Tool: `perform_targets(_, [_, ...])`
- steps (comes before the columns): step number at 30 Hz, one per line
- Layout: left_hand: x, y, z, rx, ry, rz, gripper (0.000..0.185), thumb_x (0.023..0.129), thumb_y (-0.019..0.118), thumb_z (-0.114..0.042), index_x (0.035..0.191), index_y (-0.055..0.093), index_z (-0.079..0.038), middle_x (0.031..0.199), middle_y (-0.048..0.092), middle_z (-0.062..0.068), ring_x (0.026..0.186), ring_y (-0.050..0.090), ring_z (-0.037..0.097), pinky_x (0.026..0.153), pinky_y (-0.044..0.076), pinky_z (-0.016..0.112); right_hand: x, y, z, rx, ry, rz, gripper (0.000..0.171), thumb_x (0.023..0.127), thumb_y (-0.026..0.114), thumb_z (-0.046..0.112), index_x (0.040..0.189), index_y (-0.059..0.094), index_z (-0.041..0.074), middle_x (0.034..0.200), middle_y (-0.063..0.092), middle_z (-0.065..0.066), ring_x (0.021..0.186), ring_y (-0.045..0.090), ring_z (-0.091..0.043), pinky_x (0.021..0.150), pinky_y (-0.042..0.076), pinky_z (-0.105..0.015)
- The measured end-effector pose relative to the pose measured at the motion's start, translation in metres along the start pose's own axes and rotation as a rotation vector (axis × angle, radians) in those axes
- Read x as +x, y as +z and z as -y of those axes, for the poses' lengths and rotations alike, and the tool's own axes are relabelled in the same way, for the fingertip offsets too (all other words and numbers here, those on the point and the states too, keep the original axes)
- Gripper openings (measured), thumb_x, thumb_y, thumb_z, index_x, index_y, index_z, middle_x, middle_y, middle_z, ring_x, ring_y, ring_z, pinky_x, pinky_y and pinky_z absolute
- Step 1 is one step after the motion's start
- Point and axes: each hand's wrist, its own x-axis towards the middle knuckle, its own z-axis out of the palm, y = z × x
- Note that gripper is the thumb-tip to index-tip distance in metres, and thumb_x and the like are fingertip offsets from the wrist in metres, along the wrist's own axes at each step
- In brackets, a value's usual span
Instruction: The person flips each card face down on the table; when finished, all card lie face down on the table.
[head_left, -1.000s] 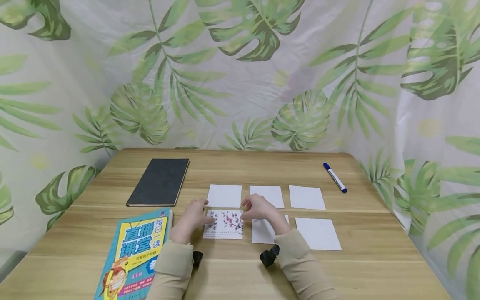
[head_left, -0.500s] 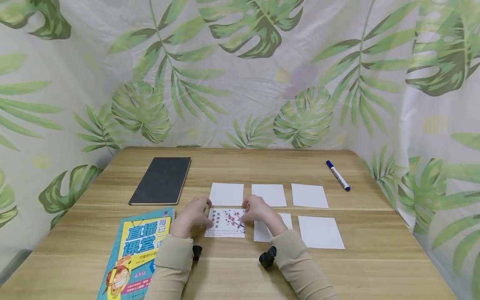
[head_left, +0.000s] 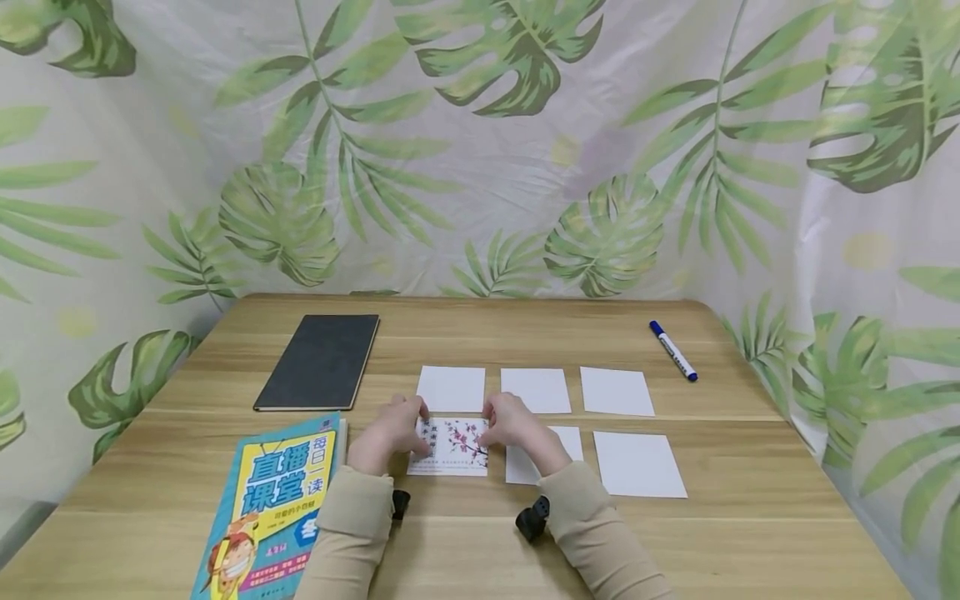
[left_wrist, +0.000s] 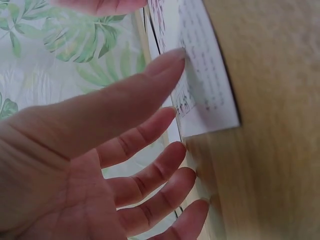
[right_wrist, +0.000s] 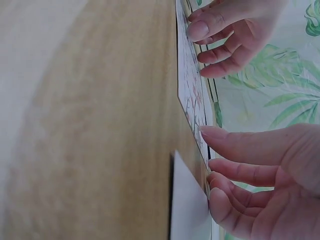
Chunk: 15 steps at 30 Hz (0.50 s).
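A square card printed with pink blossoms and black characters (head_left: 452,447) lies flat on the wooden table (head_left: 480,533), in the near row of cards. My left hand (head_left: 390,432) touches its left edge with the thumb tip (left_wrist: 170,62), and the other fingers are loosely spread. My right hand (head_left: 513,423) touches the card's right edge with its fingertips (right_wrist: 215,134) and partly covers a blank white card (head_left: 546,457). The printed card (left_wrist: 205,80) shows edge-on in the right wrist view (right_wrist: 189,95). Neither hand lifts it.
Three blank white cards (head_left: 536,390) form the far row and another (head_left: 639,463) lies at the near right. A black notebook (head_left: 318,361) is at the back left, a blue and yellow book (head_left: 270,508) at the near left, a blue-capped marker (head_left: 672,351) at the back right.
Both hands stay at the printed card's edges, and the card has shifted only slightly. Nothing was picked up or let go.
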Motion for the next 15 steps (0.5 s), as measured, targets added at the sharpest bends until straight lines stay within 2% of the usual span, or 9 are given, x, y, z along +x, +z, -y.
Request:
perform_targets(4, [0.0012,0.0006,-0.0011,0.002,-0.009,0.015,0.047,0.070,0.080,-0.009,0.111,0.056,-0.005,0.109,0.048,0.017,0.101,0.047,0.033,0.087,0.045,0.049,-0.0002,-0.0002,0.0004,-0.023,-0.013,-0.006,0.028,0.071,0.080,0.007,0.089,0.059,0.000,0.085,0.055,-0.008,0.075,0.048,-0.017,0.062,0.041,-0.024])
perform_targets(7, [0.0001,-0.0009,-0.0040,0.012,-0.011,0.019,0.046,0.070,0.080,-0.008,0.110,0.057,-0.006,0.109,0.049,0.017,0.101,0.047,0.034,0.087,0.045,0.049,-0.0007,-0.0001,0.0021,-0.045,-0.017,-0.008,0.026,0.071,0.079,0.007,0.087,0.060,0.001,0.086,0.053,-0.007,0.079,0.046,-0.018,0.066,0.041,-0.026])
perform_targets(15, [-0.0016,-0.0008,-0.0049,0.000,-0.015,0.022,0.047,0.071,0.079,-0.007,0.112,0.056,-0.006,0.111,0.048,0.017,0.104,0.046,0.034,0.090,0.044,0.051,-0.0009,-0.0002,0.0072,-0.115,-0.022,-0.004,0.036,0.071,0.080,0.008,0.100,0.061,-0.002,0.101,0.054,-0.012,0.090,0.050,-0.023,0.082,0.047,-0.036])
